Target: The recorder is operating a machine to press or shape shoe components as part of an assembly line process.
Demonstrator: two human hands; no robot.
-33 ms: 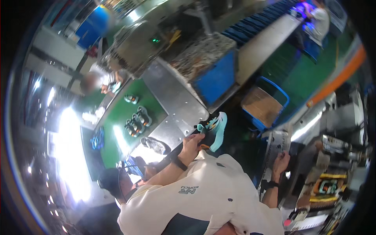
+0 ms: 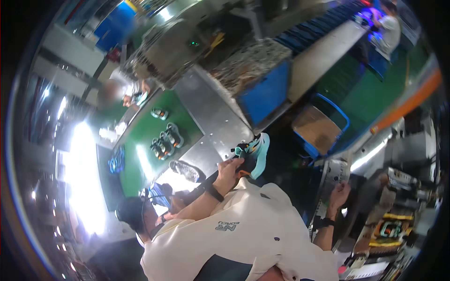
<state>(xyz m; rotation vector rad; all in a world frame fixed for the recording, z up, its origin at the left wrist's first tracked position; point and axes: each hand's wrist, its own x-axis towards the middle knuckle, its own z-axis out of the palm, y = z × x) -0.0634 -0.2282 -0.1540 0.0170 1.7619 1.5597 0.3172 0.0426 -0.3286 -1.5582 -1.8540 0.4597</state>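
My left hand (image 2: 228, 169) is closed on the collar of a sneaker (image 2: 259, 157) with a mint-green sole and a dark upper with orange touches. The shoe is held tilted in front of my chest, its sole side facing right. Farther right, my right hand (image 2: 338, 194) has its fingers curled together beside a pale metal plate (image 2: 335, 172) on the machine. What lies between those fingers, if anything, is too small to make out. Both wrists wear dark bands.
Several sneakers (image 2: 172, 136) stand on a green conveyor belt (image 2: 180, 112) to the left, with a grey shoe-shaped piece (image 2: 185, 171) nearer me. A wooden chair with a blue frame (image 2: 316, 126) stands ahead right. One co-worker (image 2: 129, 89) handles a shoe; another person (image 2: 140, 213) is close by my left arm.
The view has turned slightly, so the surroundings sit a little farther right. Both hands keep nearly the same pose, and the sneaker stays in my left hand.
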